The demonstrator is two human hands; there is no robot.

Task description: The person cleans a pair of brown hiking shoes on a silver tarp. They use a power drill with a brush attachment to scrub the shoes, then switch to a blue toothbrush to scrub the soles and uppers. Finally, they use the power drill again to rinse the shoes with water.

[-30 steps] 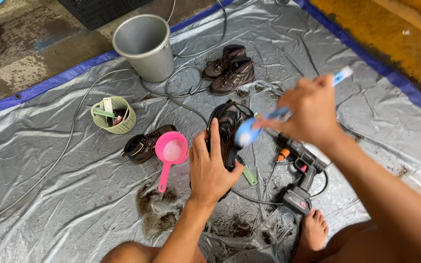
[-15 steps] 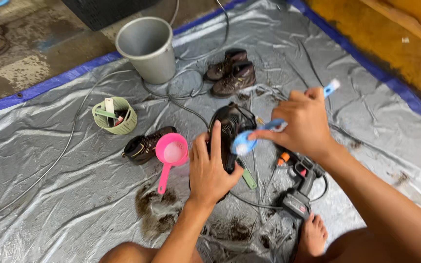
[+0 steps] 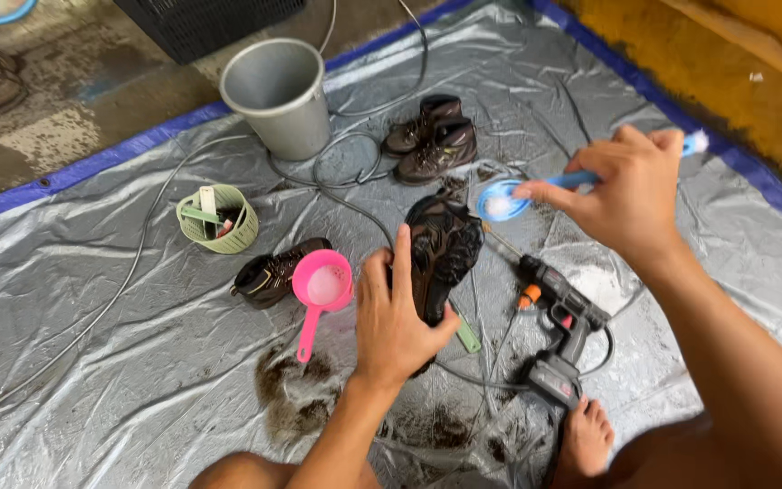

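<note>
My left hand (image 3: 397, 319) grips a dirty dark boot (image 3: 445, 246) that lies sole up on the grey tarp (image 3: 92, 362). My right hand (image 3: 631, 195) holds a blue long-handled brush (image 3: 502, 203), whose round soapy head hovers just right of the boot's toe. A pink scoop (image 3: 320, 286) with foamy water sits left of my left hand. Another dark boot (image 3: 269, 273) lies on its side behind the scoop.
A grey bucket (image 3: 281, 95) stands at the back, with two more boots (image 3: 432, 138) to its right. A green basket (image 3: 217, 218) holds small tools. A cordless spray gun (image 3: 558, 330) lies by my bare foot (image 3: 584, 439). Hoses snake over the tarp; mud patches lie near me.
My right hand has lifted and swung the brush right, off the boot, with its head now beside the toe. My left hand stays on the boot.
</note>
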